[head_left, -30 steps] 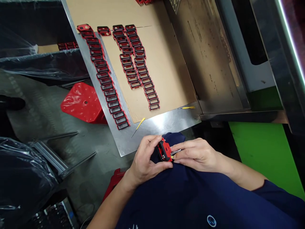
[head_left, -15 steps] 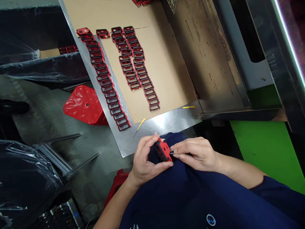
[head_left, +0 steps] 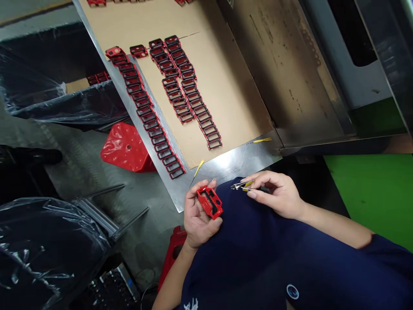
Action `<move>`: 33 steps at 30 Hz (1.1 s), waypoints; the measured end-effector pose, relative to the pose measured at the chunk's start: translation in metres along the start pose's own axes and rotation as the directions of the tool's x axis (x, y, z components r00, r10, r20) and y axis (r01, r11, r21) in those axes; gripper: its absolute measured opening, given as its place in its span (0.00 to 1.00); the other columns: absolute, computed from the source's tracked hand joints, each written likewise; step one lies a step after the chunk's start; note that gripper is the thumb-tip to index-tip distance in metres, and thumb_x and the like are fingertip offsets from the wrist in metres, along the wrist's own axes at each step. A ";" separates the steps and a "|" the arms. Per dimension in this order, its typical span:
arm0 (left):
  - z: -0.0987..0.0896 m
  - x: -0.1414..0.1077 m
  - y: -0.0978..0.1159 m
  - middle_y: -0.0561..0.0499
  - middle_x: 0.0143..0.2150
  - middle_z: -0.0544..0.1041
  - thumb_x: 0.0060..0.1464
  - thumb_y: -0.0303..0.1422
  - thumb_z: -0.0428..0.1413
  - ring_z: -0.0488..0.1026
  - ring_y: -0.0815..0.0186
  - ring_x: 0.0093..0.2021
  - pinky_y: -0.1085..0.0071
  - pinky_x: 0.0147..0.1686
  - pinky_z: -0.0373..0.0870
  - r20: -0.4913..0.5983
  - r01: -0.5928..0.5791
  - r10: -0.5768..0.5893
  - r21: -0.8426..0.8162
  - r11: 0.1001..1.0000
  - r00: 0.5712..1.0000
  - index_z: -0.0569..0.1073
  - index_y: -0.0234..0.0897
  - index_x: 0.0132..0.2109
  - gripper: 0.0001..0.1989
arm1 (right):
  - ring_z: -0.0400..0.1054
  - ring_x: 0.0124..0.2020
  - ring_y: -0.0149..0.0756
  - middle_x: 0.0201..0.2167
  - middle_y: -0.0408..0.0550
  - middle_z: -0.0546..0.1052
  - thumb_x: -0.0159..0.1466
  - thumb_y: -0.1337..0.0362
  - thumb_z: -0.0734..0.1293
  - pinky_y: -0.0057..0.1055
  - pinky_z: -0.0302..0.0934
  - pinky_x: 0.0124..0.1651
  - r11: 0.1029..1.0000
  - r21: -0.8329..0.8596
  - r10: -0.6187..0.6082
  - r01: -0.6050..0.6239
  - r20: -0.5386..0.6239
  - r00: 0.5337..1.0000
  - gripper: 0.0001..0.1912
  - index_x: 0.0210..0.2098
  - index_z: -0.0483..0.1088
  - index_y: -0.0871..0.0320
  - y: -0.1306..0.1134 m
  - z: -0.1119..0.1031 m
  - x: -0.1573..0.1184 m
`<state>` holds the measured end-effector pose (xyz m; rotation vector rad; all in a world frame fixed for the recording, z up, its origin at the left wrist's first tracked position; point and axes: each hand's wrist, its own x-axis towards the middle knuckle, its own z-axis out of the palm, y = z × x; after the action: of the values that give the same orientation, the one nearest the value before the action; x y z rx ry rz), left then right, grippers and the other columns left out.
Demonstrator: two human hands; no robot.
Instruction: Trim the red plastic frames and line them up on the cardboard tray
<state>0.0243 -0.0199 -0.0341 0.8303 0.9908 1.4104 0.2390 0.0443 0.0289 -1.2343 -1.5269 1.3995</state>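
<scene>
At the near left, black sheeting of shiny plastic (head_left: 51, 249) is covering something you cannot make out, and farther off a dark bin lined with clear plastic film (head_left: 64, 110) is holding some red pieces. Right of these, a red plastic stool with a small hole in its seat (head_left: 125, 146) is standing on the floor beside your silver sheet-metal table (head_left: 222, 162). Along the table's left edge, a long row of red-and-black rectangular frames (head_left: 153, 125) is running from far to near. Your left hand (head_left: 195, 219) is curling its fingers partway round one red-and-black open frame (head_left: 211, 201), gripping it by its edges above your lap, just off the table's near edge. Beyond it, a thin pick with a yellow handle (head_left: 199, 165) is lying on the bare metal, while two more columns of frames (head_left: 187, 92) are resting on a flat brown cardboard sheet (head_left: 232, 99). Farther right, your right hand (head_left: 279, 193) is pinching a small silver metal clipper-like tool (head_left: 238, 186) between thumb and fingers, its tip pointing left, apart from the frame; something yellow is showing among those fingers. Beyond that hand, a second yellow-handled pick (head_left: 263, 140) is lying near the table's right corner.
</scene>
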 end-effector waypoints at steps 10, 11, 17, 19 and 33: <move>0.002 0.012 0.003 0.43 0.57 0.65 0.51 0.35 0.67 0.75 0.57 0.53 0.57 0.55 0.76 0.214 -0.199 0.159 0.182 0.963 0.964 0.63 0.47 0.67 0.39 | 0.77 0.41 0.36 0.41 0.54 0.81 0.63 0.68 0.72 0.32 0.74 0.45 0.792 -0.223 -0.462 0.568 0.389 0.797 0.02 0.36 0.77 0.61 -0.019 0.000 0.015; 0.002 0.014 0.004 0.43 0.57 0.66 0.51 0.35 0.67 0.75 0.57 0.53 0.56 0.54 0.76 0.246 -0.229 0.174 0.214 0.950 0.953 0.62 0.46 0.68 0.39 | 0.77 0.41 0.36 0.41 0.54 0.81 0.64 0.69 0.72 0.32 0.74 0.45 0.798 -0.200 -0.466 0.568 0.392 0.793 0.02 0.37 0.76 0.62 -0.018 0.000 0.015; 0.005 0.019 0.011 0.39 0.57 0.67 0.52 0.36 0.67 0.75 0.54 0.52 0.52 0.53 0.76 0.332 -0.319 0.206 0.334 0.887 0.921 0.59 0.43 0.70 0.42 | 0.78 0.42 0.36 0.41 0.56 0.81 0.63 0.71 0.72 0.30 0.75 0.44 0.814 -0.157 -0.476 0.559 0.371 0.798 0.03 0.37 0.77 0.63 -0.011 -0.001 0.013; 0.007 0.020 0.014 0.39 0.56 0.68 0.52 0.37 0.67 0.75 0.54 0.51 0.53 0.52 0.76 0.330 -0.327 0.211 0.350 0.878 0.920 0.59 0.43 0.70 0.41 | 0.78 0.41 0.37 0.41 0.56 0.81 0.63 0.71 0.73 0.30 0.75 0.43 0.813 -0.157 -0.475 0.561 0.379 0.794 0.03 0.37 0.77 0.63 -0.011 -0.003 0.013; 0.009 0.019 0.012 0.40 0.55 0.69 0.49 0.36 0.69 0.76 0.53 0.51 0.54 0.50 0.77 0.296 -0.304 0.198 0.371 0.878 0.934 0.62 0.45 0.68 0.42 | 0.78 0.40 0.37 0.39 0.56 0.82 0.62 0.71 0.73 0.31 0.75 0.42 0.810 -0.154 -0.476 0.566 0.391 0.788 0.04 0.37 0.78 0.61 -0.013 -0.003 0.013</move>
<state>0.0263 0.0001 -0.0208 1.4635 1.0228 1.2854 0.2357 0.0585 0.0408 -0.6266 -2.1509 1.0783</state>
